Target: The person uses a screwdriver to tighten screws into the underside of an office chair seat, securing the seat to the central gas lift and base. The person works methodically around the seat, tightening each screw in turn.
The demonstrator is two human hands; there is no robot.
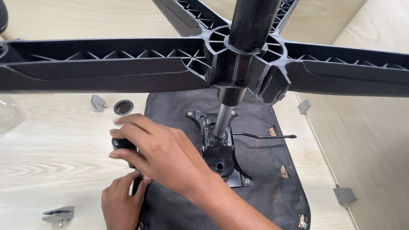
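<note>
An upturned black chair seat [264, 187] lies on the pale wooden floor. A black metal mechanism plate [219, 159] is screwed to it, and a gas cylinder [222, 119] rises from the plate into the five-armed black base [106, 68] overhead. My right hand [164, 155] reaches across to the seat's left edge and is closed around a rounded black part [121, 143]. Below it, my left hand [121, 202] pinches a narrow dark piece [137, 186] at that same edge. Whether the two pieces are one object is hidden by my hands.
A thin black lever [266, 136] sticks out to the right of the plate. Grey metal brackets [98, 103] [59, 214] [345, 195] [304, 106] and a black ring cap [123, 107] lie on the floor. Clear plastic [8, 115] sits far left. A wooden panel [375, 140] runs along the right.
</note>
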